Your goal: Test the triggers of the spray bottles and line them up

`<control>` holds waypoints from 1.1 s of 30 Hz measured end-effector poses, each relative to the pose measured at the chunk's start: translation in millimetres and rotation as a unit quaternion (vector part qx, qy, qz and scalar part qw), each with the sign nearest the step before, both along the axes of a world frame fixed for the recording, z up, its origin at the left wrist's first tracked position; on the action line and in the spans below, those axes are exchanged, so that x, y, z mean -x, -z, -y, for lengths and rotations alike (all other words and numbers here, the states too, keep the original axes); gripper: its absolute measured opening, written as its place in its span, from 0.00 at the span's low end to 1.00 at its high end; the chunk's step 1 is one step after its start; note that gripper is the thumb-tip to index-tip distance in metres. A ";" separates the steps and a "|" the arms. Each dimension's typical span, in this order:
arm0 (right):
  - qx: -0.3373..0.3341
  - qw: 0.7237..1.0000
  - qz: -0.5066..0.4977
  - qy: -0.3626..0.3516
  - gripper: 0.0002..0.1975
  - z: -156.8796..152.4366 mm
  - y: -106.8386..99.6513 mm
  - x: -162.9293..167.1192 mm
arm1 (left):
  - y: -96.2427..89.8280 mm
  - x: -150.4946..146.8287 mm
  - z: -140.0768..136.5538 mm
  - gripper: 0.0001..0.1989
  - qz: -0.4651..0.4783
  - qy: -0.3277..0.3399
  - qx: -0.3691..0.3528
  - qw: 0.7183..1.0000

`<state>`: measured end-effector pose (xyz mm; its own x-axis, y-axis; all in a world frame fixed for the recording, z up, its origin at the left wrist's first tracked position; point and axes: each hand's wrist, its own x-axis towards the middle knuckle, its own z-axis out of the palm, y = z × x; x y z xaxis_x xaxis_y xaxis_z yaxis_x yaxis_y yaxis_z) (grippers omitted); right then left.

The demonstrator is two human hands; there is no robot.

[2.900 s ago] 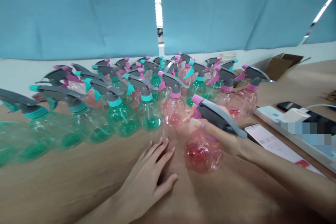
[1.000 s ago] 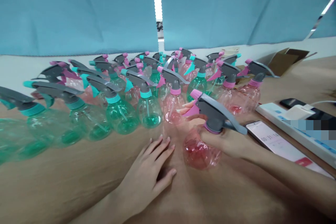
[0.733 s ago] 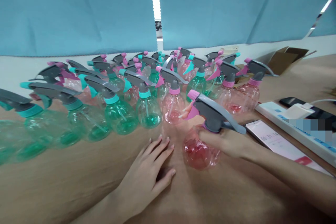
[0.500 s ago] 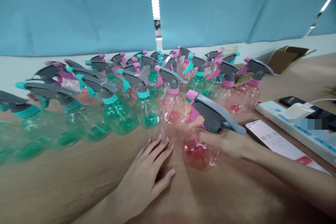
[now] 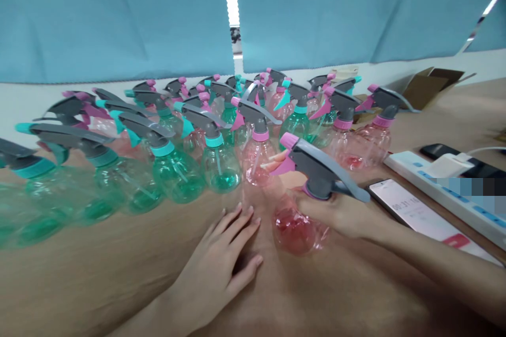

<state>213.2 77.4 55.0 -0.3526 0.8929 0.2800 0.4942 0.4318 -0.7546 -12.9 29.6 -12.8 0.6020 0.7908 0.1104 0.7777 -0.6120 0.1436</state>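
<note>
A pink spray bottle with a grey and pink trigger head stands on the table, slightly tilted. My right hand is wrapped round its neck from the right, thumb across the near side. Its fingertips reach forward beyond the pink trigger, partly hidden behind the head. My left hand lies flat on the table just left of this bottle, fingers apart and holding nothing. Beyond my fingertips are a clear green spray bottle and another pink spray bottle.
Several green and pink spray bottles stand in rows across the back and left. At right lie a phone showing a timer, a white power strip with a plugged-in charger, and a dark device. An open cardboard box sits behind.
My right fingers have stretched forward and the pink trigger has swung outward from the bottle's neck. My left hand rests in the same place. The view has shifted very slightly.
</note>
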 end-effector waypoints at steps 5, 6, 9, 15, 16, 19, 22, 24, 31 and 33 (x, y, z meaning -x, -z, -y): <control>0.026 0.999 -0.027 -0.010 0.04 1.4 -3.5 3.2 | 1.4 0.5 -0.1 0.26 -0.001 0.000 -0.004 1.000; 0.029 0.999 -0.028 -0.012 0.04 1.8 -3.4 3.1 | 1.8 0.9 -0.2 0.26 -0.003 0.001 -0.004 1.000; 0.033 0.999 -0.039 -0.014 0.05 2.6 -2.1 2.3 | 2.6 1.9 -0.3 0.26 -0.006 0.003 -0.008 1.000; 0.026 0.998 -0.061 -0.017 0.08 0.8 -2.7 3.8 | 0.5 1.0 0.0 0.25 -0.004 0.002 -0.006 1.000; 0.028 0.997 -0.067 -0.023 0.11 0.4 -2.9 4.4 | 0.0 0.7 0.0 0.26 -0.004 0.001 -0.006 1.000; 0.040 0.996 -0.078 -0.030 0.17 0.0 -2.2 5.3 | -0.5 0.4 -0.4 0.26 -0.006 -0.001 -0.003 1.000; 0.044 0.995 -0.081 -0.027 0.22 0.2 -0.1 4.6 | 0.3 0.6 -0.9 0.26 -0.004 0.000 -0.002 1.000; 0.041 0.995 -0.084 -0.029 0.24 0.2 0.7 3.8 | 0.8 0.6 -0.9 0.25 -0.002 0.002 -0.002 1.000; 0.035 0.995 -0.086 -0.032 0.23 -0.5 -2.7 5.2 | 0.6 -0.4 -0.1 0.25 0.007 0.001 -0.001 1.000; 0.034 0.996 -0.077 -0.025 0.22 -0.8 -1.9 4.6 | 0.6 -0.3 0.0 0.25 0.011 0.001 0.000 1.000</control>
